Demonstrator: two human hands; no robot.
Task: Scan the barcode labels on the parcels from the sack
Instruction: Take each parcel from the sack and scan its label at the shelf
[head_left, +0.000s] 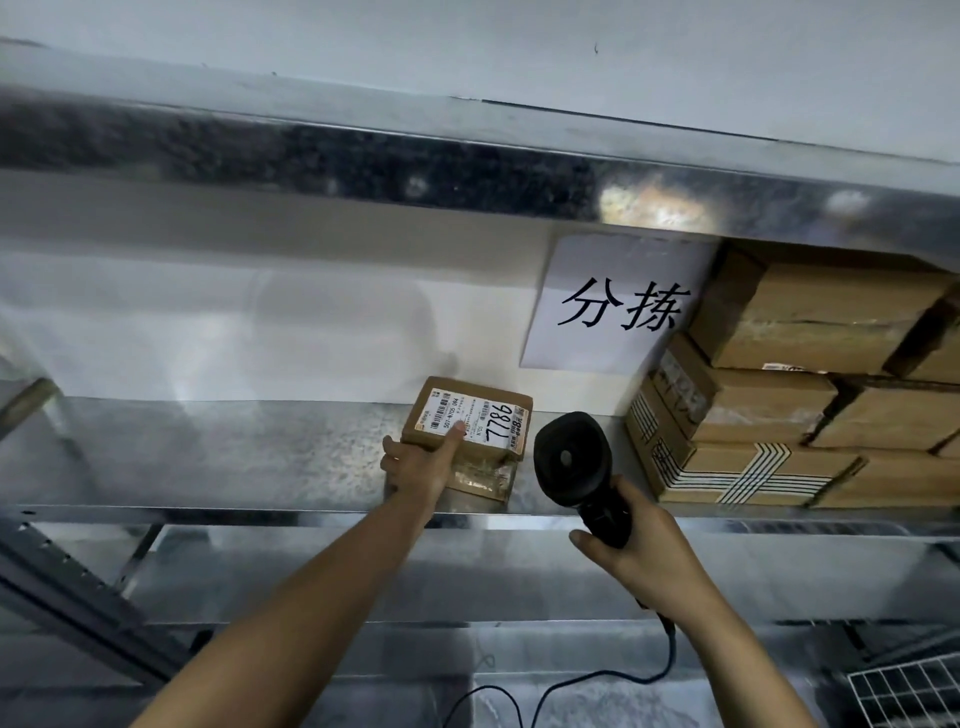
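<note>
A small brown cardboard parcel (480, 457) rests on the metal shelf (234, 457), its white barcode label (475, 418) facing up with "7786" handwritten on it. My left hand (421, 467) grips the parcel's near left side, thumb on the label. My right hand (636, 545) holds a black corded barcode scanner (571, 457) by its handle. The scanner's head is just right of the parcel, level with the label. No sack is in view.
Several stacked cardboard boxes (810, 384) fill the right end of the shelf. A white paper sign (618, 306) hangs on the wall behind. Another metal shelf (467, 161) runs overhead. The scanner cable (649, 675) trails down. A white wire grid (909, 691) sits bottom right.
</note>
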